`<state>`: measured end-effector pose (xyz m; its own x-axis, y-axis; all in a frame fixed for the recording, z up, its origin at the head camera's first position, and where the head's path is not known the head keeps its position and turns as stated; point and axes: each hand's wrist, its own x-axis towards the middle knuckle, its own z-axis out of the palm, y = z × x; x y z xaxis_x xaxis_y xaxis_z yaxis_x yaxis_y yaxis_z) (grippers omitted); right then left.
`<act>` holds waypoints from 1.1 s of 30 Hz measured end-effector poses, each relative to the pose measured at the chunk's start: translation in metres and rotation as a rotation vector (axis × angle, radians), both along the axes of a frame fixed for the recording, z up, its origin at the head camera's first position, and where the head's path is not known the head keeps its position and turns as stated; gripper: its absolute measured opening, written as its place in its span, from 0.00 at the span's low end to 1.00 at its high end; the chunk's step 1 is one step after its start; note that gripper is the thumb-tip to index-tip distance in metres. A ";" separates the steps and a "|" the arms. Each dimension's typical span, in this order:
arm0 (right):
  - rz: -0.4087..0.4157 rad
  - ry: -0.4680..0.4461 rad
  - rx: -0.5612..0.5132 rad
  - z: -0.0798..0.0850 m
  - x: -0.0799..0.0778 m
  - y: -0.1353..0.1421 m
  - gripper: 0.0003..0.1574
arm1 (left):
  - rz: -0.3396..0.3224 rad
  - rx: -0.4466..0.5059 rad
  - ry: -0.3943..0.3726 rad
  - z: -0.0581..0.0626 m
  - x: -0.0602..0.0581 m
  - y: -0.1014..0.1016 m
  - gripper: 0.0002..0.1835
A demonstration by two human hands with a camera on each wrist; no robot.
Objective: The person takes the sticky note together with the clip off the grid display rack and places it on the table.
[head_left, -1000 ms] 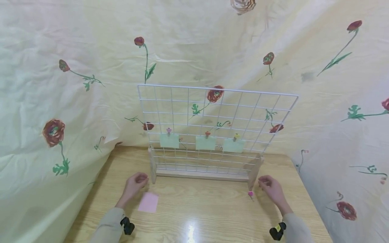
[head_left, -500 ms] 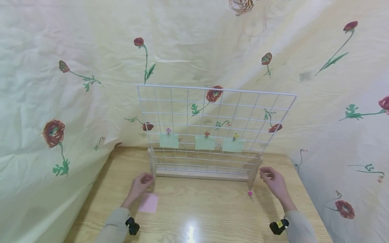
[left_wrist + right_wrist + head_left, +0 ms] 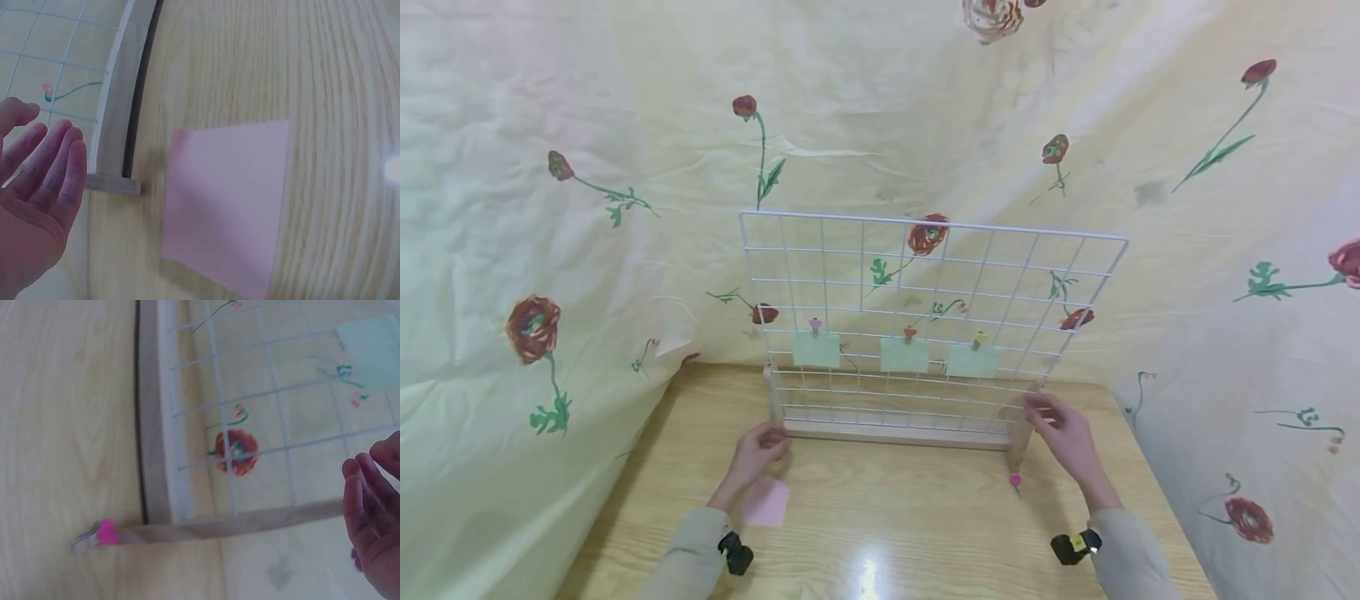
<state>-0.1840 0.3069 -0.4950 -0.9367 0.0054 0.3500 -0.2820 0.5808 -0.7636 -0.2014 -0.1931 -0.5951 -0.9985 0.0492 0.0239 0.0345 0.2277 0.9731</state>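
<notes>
wire grid (image 3: 862,311): white, standing in a wooden stand (image 3: 895,435) toward the far edge of the desk (image 3: 925,521), roughly midway between its left and right edges. three pale green notes (image 3: 904,355) hang in a row on its lower half, each under one clip: lilac clip (image 3: 816,324) nearest the desk's left edge, red clip (image 3: 910,332) in the middle, yellow clip (image 3: 980,338) nearest the right edge.

hands: left hand (image 3: 758,457) at the stand's left end, fingers side by side and loosely bent, thumb apart. right hand (image 3: 1065,435) at the stand's right end, fingers relaxed, thumb near the fingertips. whether either touches the wood cannot be told.

pink note (image 3: 765,502): flat on the desk toward its left edge, just beside the left hand. pink clip (image 3: 1016,480): on the desk toward its right edge, at the front of the stand's right foot.

flowered cloth (image 3: 647,83): behind the far edge and along both sides.
</notes>
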 end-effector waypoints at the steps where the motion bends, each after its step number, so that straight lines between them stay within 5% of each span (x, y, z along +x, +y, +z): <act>1: -0.003 0.002 0.012 0.005 0.001 -0.003 0.14 | -0.003 0.001 0.005 0.001 0.000 0.002 0.09; 11: 0.054 0.114 -0.021 0.062 0.001 -0.031 0.16 | -0.014 0.014 0.033 0.009 -0.005 0.018 0.09; 20: 0.067 0.163 -0.071 0.082 -0.005 -0.044 0.16 | -0.060 0.020 0.046 0.018 -0.012 0.033 0.12; 25: 0.057 0.199 -0.091 0.089 -0.005 -0.052 0.15 | -0.109 0.045 0.109 0.019 -0.020 0.052 0.13; 33: 0.086 0.253 -0.098 0.099 -0.009 -0.062 0.17 | -0.179 0.027 0.091 0.021 -0.022 0.083 0.14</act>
